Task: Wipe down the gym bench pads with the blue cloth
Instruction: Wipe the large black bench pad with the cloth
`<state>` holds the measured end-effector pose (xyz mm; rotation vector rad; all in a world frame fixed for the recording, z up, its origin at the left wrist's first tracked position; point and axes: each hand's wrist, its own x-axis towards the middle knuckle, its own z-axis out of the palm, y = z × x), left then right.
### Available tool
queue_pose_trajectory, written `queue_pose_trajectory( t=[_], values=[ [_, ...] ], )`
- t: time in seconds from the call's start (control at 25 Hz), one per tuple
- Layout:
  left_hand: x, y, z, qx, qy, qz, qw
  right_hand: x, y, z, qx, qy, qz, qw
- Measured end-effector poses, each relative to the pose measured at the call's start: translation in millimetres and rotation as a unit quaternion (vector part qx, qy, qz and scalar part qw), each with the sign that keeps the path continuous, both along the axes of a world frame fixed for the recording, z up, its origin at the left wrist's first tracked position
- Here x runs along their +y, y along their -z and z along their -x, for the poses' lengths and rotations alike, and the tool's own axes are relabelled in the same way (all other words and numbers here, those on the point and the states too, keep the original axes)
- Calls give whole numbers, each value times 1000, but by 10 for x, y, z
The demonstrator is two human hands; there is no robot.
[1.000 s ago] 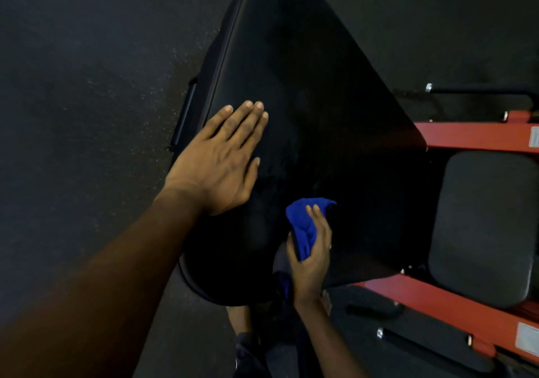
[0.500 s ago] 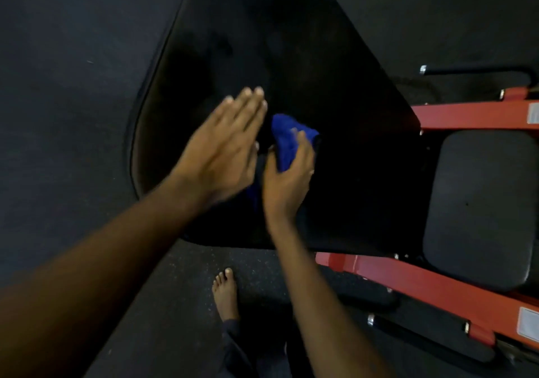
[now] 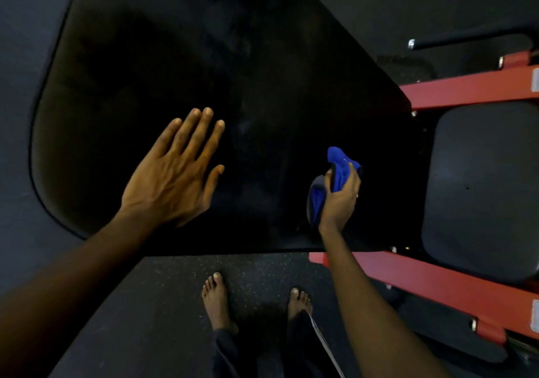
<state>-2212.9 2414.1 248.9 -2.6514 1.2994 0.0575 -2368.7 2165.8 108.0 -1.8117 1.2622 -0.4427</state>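
The left hand (image 3: 172, 179) is lying flat on the large black back pad (image 3: 233, 56), fingers straight and close together, forearm reaching in from the lower left, while the right hand (image 3: 339, 199) is gripping the bunched blue cloth (image 3: 339, 163) against the pad's right part, near the seat pad (image 3: 481, 188).

The cloth (image 3: 339, 170) rests on the large pad (image 3: 233, 71), left of seat pad (image 3: 481, 188).
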Motion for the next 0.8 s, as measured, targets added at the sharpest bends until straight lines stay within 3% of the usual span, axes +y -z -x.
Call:
queue_pose_trajectory(
  t=[0.12, 0.24, 0.32, 0.4, 0.56, 0.68, 0.8],
  values=[
    [-15, -24, -2, -7, -5, -6, 1000, 523, -270, -93, -4, -11, 29, 1000],
    [-44, -36, 3, -3, -10, -7, 1000, 1326, -646, 13, -33, -158, 37, 986],
    [-57, -32, 3, -5, -15, -12, 1000, 1261, -591, 143, -48, -270, 41, 961],
    [-54, -22, 8, -7, -10, -19, 1000, 766, -334, 220, -32, -310, 66, 948],
    [-21, -13, 10, -14, -13, -7, 1000, -296, 41, 128, 50, -112, 12, 992],
    [-26, 32, -13, -18, -10, 5, 1000, -520, 91, 90, 77, -83, -5, 994],
    [-23, 27, 6, -20, -15, 1, 1000, -211, -99, 119, 82, -76, 9, 994]
  ],
)
